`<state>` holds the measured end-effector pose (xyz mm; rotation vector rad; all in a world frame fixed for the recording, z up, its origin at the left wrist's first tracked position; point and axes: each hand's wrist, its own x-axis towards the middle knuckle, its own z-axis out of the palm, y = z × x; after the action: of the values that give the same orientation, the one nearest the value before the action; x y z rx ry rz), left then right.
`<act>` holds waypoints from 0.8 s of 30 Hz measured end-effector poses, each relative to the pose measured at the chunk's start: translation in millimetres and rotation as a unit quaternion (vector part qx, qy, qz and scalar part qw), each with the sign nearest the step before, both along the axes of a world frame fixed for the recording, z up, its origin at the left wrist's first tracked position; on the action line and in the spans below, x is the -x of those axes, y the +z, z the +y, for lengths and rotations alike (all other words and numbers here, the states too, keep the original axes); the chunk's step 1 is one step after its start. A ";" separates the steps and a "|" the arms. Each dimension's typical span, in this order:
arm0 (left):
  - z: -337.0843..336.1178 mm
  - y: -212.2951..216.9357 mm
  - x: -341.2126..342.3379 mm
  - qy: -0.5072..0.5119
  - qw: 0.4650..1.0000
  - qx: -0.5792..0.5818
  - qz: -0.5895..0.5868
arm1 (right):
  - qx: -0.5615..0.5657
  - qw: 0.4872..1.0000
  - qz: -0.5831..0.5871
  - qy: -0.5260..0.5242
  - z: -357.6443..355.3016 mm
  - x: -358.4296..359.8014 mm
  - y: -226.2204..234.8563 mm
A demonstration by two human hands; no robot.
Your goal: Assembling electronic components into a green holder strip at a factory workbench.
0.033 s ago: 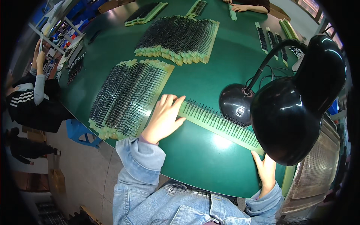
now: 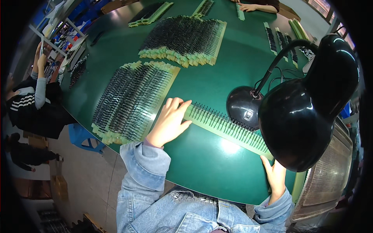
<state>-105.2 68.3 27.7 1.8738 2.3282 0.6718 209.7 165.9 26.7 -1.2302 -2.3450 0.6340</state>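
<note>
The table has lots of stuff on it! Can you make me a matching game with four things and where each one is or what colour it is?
Things:
1. desk lamp
2. long strip
3. left hand
4. stool

Descriptions:
A. blue, on the floor beside the table
B. resting flat on one end of the strip
C. shiny black, with a bent neck
D. pale green with dark pins, lying between both hands

Pairs: 1-C, 2-D, 3-B, 4-A
</note>
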 end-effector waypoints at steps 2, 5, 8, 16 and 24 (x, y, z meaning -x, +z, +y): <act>2.1 -0.6 4.7 -0.009 1.000 0.012 -0.026 | -0.003 1.000 -0.003 -0.024 2.1 -7.2 -6.5; 6.7 0.7 6.7 -0.011 0.997 -0.003 -0.070 | -0.054 0.998 -0.018 -0.029 2.4 -10.5 -9.3; 4.4 -1.0 14.3 -0.046 0.993 0.054 -0.097 | -0.088 0.995 -0.018 -0.031 6.2 -20.8 -22.2; -13.3 2.2 21.1 -0.066 0.977 0.065 -0.194 | -0.076 0.986 0.028 0.147 5.3 -14.4 -2.7; -34.2 40.3 -3.6 -0.013 0.798 0.065 -0.599 | 0.237 0.850 0.469 -0.046 21.1 -62.5 -46.0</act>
<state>-101.7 34.1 68.0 0.8683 1.4067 1.1737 272.3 187.1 -19.3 -0.8713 -1.3295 1.4426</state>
